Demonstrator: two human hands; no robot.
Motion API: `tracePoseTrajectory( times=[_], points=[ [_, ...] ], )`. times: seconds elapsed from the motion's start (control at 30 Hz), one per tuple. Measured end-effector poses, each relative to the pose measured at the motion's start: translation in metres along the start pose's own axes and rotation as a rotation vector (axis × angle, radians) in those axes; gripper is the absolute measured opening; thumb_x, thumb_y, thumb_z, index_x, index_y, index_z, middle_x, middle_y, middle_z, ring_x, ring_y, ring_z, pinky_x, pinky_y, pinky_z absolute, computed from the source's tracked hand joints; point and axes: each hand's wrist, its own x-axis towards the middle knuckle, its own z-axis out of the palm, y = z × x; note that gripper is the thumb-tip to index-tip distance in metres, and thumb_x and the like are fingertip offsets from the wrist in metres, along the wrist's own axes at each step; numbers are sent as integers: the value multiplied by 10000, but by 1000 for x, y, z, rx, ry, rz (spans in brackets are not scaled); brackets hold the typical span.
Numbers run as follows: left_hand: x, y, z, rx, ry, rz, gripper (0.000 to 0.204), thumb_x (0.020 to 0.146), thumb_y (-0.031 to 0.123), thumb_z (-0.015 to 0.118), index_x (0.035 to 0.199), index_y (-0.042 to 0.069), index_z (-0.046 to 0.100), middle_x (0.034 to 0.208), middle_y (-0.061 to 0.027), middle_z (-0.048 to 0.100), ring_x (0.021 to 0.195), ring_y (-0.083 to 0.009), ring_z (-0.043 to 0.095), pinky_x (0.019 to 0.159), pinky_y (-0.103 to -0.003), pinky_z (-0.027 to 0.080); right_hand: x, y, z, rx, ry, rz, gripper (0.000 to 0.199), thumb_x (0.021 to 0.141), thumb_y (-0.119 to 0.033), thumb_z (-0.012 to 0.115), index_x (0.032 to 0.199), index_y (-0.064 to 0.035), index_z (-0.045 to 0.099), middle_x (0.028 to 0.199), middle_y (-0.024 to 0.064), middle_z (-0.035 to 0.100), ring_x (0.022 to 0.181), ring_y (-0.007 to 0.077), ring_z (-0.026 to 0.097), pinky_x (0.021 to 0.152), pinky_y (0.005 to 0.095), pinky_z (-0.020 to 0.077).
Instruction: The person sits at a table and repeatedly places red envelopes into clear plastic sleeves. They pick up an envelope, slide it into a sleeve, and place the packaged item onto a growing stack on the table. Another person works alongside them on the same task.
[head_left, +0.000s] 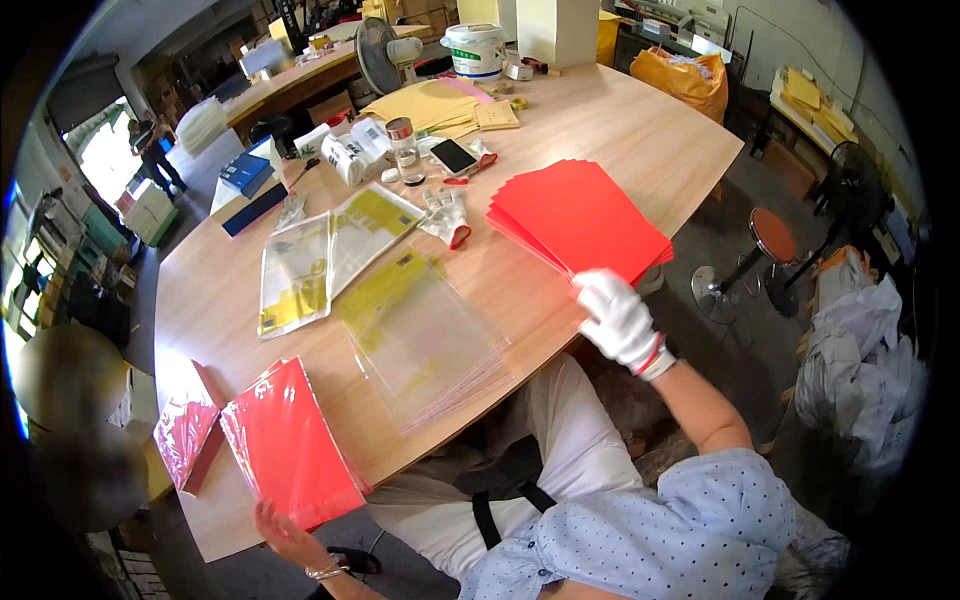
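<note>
My bare left hand point(288, 537), with a bracelet at the wrist, is at the near left corner of a red packet point(295, 440) in clear plastic, its fingers closed at the edge. The packet lies on the table's left part, its near end slightly past the table edge. Another plastic-wrapped red packet point(190, 425) sits beside it. My right hand point(617, 318) wears a white glove and is at the near corner of a fanned stack of red sheets point(580, 220), fingers slightly bent and apart. Between the hands lies a pile of clear plastic bags point(430, 340) with yellow print.
More printed bags point(300, 275) lie farther back on the table point(640, 120), by a loose glove point(446, 217), a phone point(454, 156), a jar point(404, 152) and a blue box point(246, 175). Behind stand a white bucket point(474, 52) and a fan point(378, 57). A stool point(772, 236) is at right.
</note>
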Motion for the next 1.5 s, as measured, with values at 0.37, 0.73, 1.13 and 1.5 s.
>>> tracePoseTrajectory(
  times=[0.37, 0.73, 1.13, 1.5],
  points=[
    [58, 40, 119, 771, -814, -22, 626, 850, 462, 471, 1374, 154, 319, 1487, -107, 146, 1370, -332, 94, 980, -675, 163, 4, 76, -17, 37, -71, -21, 165, 725, -88, 615, 879, -30, 618, 847, 130, 629, 781, 299, 601, 671, 375, 483],
    [67, -38, 94, 931, -729, -386, 762, 844, 661, 282, 1433, 190, 173, 1507, -82, 50, 1376, -345, 9, 961, -709, 135, -60, 23, -31, 174, 115, 49, 262, 779, -177, 614, 951, 6, 538, 1019, 135, 566, 963, 266, 552, 819, 345, 458],
    [1, 92, 203, 72, -836, 464, 321, 806, 136, 530, 1110, 35, 546, 1136, -169, 541, 992, -349, 549, 818, -428, 465, -73, 68, 1, 1307, 433, 1149, 89, 903, -192, 447, 913, -111, 482, 627, -36, 419, 435, 64, 326, 381, 231, 234],
    [-4, 56, 283, 322, -928, 407, 163, 794, 159, 521, 863, 54, 625, 915, -148, 571, 923, -317, 552, 769, -380, 483, -140, -24, -4, 1570, -285, 990, 313, 860, -102, 447, 1157, -8, 484, 1058, 65, 576, 894, 140, 569, 761, 271, 472]
  ],
)
